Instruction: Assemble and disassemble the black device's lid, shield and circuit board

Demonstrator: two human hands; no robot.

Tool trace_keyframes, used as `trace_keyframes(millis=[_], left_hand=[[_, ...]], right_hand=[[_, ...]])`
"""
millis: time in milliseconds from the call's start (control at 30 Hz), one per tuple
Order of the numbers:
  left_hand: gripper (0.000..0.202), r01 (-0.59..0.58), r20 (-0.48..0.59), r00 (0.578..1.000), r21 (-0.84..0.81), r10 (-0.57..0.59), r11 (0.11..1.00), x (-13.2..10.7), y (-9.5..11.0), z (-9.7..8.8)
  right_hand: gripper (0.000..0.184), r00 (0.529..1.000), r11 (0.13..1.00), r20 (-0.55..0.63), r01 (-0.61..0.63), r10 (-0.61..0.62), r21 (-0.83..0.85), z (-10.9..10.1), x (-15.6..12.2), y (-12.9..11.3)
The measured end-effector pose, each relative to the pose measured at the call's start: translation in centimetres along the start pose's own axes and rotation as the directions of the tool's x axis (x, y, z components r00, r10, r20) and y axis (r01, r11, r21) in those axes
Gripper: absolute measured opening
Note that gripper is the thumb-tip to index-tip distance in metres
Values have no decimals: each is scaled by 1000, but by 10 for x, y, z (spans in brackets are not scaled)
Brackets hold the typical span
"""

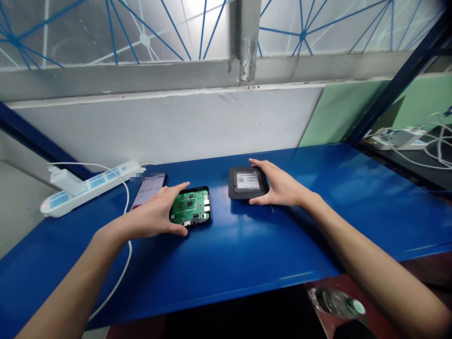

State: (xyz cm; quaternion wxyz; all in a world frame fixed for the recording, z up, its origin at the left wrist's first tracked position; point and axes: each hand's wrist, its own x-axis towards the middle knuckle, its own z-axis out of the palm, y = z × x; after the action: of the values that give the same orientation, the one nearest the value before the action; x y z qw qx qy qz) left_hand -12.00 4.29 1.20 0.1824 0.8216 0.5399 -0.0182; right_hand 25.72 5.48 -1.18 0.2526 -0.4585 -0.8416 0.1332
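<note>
My left hand (155,212) is closed around the left side of a black case half with a green circuit board (189,205) in it. Its thumb lies along the near edge and a finger along the far edge; white ports line the board's right side. To the right, my right hand (282,184) grips the right side of a square black case cover (236,184) with a white printed label. Board and cover are apart, with blue tabletop between them. A small thin metal object (271,208) lies just below my right hand; its kind is unclear.
Behind my left hand lies a phone (150,187) with its screen lit. A white power strip (83,193) holds a plugged-in charger (67,181), and a white cable (127,235) crosses the blue table (233,268). Below the table's front edge is a plastic bottle (335,302).
</note>
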Motion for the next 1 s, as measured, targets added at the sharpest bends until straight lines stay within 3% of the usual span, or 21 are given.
trace_keyframes(millis=[267,367,533,667,767,1000], left_hand=[[123,14,0,1000,-23,-14,1000,-8,-1,-10],[116,15,-56,998,-29,-17,999,-7,17,-12],[110,-148,-139,980,-44,141,988,13,66,-6],[111,-266,-129,956,-11,262,964,36,95,0],[115,-334,-81,939,11,334,942,51,104,2],[118,-368,-66,927,21,369,930,67,111,7]], right_hand=[[113,1000,1000,1,-10,10,-12,0,0,-9],[114,1000,1000,15,1,-1,-9,2,1,-14],[116,998,998,23,61,-61,1,7,-1,-17],[116,993,993,18,118,-118,2,9,-1,-17],[116,991,991,15,136,-136,-3,8,-2,-19],[125,987,987,4,163,-163,-16,9,-1,-24]])
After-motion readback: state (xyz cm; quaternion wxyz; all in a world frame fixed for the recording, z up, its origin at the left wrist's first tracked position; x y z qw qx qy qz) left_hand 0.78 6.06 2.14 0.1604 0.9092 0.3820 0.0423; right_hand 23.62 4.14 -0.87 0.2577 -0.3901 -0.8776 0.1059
